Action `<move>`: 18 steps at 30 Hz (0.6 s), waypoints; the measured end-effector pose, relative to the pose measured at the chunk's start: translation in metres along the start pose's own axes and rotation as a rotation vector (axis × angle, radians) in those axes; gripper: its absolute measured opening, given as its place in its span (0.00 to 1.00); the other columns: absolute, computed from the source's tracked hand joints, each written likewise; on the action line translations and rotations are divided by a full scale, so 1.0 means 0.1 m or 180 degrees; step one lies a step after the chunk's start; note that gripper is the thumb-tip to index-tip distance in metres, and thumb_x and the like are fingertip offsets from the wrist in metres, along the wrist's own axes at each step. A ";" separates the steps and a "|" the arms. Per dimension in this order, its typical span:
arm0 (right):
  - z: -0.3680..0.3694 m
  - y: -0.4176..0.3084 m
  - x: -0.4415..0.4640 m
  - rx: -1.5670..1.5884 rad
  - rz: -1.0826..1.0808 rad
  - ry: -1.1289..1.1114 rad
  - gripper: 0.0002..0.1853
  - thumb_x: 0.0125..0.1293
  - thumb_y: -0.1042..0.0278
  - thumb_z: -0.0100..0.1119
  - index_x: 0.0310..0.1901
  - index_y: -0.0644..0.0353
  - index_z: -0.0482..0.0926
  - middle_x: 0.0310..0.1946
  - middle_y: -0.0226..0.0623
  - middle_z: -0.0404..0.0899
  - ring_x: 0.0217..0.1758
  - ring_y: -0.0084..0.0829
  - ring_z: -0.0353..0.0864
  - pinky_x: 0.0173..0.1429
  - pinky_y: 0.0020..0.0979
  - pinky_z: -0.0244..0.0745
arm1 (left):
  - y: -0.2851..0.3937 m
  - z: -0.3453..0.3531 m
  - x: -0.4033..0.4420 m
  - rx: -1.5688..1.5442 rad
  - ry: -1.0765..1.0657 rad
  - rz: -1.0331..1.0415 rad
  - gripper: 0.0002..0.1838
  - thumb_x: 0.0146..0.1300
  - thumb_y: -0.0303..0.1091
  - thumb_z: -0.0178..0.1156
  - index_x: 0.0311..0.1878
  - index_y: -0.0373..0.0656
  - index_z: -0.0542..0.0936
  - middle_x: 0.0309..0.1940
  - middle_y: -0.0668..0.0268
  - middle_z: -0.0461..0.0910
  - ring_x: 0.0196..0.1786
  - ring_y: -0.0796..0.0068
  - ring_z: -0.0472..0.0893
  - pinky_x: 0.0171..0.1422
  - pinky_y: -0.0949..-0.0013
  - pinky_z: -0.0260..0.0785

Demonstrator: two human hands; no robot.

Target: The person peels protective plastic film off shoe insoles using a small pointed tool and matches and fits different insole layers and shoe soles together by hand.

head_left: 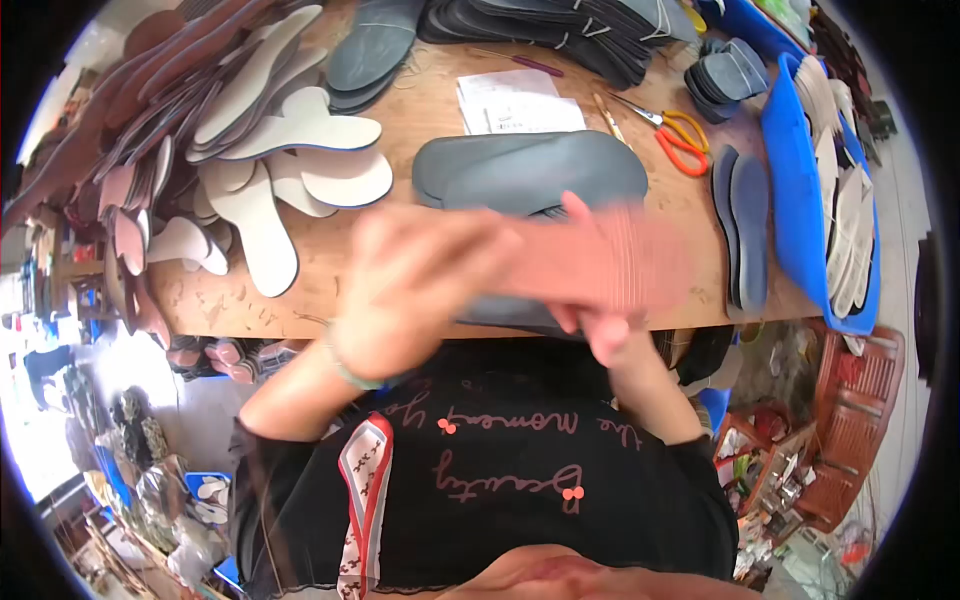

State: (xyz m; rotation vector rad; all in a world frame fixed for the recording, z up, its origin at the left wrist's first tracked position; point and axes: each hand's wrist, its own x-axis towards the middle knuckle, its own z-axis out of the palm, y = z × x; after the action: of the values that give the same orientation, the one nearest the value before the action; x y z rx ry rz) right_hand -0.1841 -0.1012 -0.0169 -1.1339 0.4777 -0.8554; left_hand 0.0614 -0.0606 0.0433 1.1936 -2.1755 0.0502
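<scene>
A pink insole-shaped piece (610,262) with fine ridges is held level above the front of the table, blurred by motion. My left hand (405,275), a thin bracelet at its wrist, has its fingers closed at the piece's left end. From beneath, my right hand (605,325) grips the middle of the piece, with fingertips showing at both edges. Just beyond my hands lies a stack of dark grey insoles (530,165); more grey material shows partly hidden under them.
White and brown insoles (265,225) are heaped at left. Dark bundles (560,30) and papers (515,100) lie at the back. Orange-handled scissors (683,145) and dark insoles (748,230) are at right, beside a blue bin (795,215) of pale insoles.
</scene>
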 end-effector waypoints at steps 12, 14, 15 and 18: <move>-0.37 -0.05 0.73 -0.1095 0.0362 0.1178 0.16 0.64 0.74 0.65 0.52 0.65 0.77 0.37 0.36 0.81 0.30 0.24 0.79 0.36 0.26 0.77 | -0.48 0.84 -0.15 -0.0562 -0.0122 -0.1747 0.25 0.64 0.25 0.59 0.64 0.32 0.69 0.65 0.46 0.68 0.70 0.42 0.66 0.70 0.54 0.64; -0.36 -0.07 0.76 -0.0999 0.0357 0.1120 0.16 0.64 0.74 0.65 0.52 0.63 0.76 0.37 0.35 0.81 0.31 0.24 0.79 0.36 0.27 0.77 | -0.52 0.85 -0.18 -0.0565 -0.0231 -0.1734 0.25 0.64 0.25 0.58 0.65 0.33 0.69 0.67 0.46 0.68 0.72 0.42 0.63 0.71 0.54 0.63; -0.34 -0.12 0.77 -0.0958 0.0357 0.1098 0.16 0.63 0.75 0.64 0.52 0.63 0.76 0.37 0.35 0.80 0.32 0.25 0.79 0.36 0.27 0.78 | -0.54 0.86 -0.19 -0.0558 -0.0234 -0.1764 0.25 0.65 0.25 0.58 0.65 0.34 0.69 0.67 0.47 0.68 0.72 0.42 0.63 0.71 0.54 0.63; -0.25 -0.21 0.49 -0.0751 0.0597 0.1203 0.18 0.64 0.77 0.58 0.55 0.63 0.70 0.42 0.37 0.77 0.34 0.26 0.79 0.32 0.26 0.78 | -0.53 0.76 -0.24 -0.0673 -0.0301 -0.1935 0.27 0.64 0.25 0.60 0.67 0.38 0.70 0.69 0.48 0.66 0.73 0.42 0.63 0.71 0.55 0.64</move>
State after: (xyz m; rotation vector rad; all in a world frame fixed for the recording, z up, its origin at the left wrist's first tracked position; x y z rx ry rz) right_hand -0.1800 -0.1578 -0.0025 -1.1216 1.0036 -0.8658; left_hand 0.0719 -0.0986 -0.0445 1.6969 -1.7519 -0.4884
